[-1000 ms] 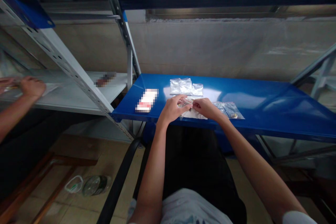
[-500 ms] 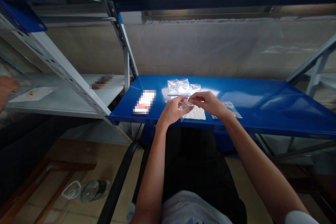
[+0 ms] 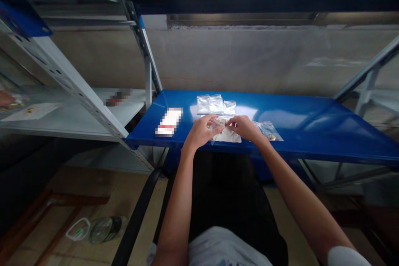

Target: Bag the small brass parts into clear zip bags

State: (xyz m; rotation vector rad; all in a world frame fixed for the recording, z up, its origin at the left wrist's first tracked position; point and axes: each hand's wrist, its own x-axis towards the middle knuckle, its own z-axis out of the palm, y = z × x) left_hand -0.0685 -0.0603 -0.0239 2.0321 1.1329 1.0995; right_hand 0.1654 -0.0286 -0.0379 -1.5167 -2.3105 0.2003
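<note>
A small clear plastic bag is pinched between the fingertips of the left hand and right hand, above a white sheet at the near edge of the blue metal shelf. To the right lies a clear bag containing a small gold-coloured part. Further clear bags lie toward the far edge; their contents cannot be determined.

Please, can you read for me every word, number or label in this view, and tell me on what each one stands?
No text can be read here.
White card with red marks on the blue shelf: too blurred to read.
Dark item on the white shelf: too blurred to read.
Paper sheet: its marks are too small to read.
Clear plastic bags: no readable print shows.
</note>
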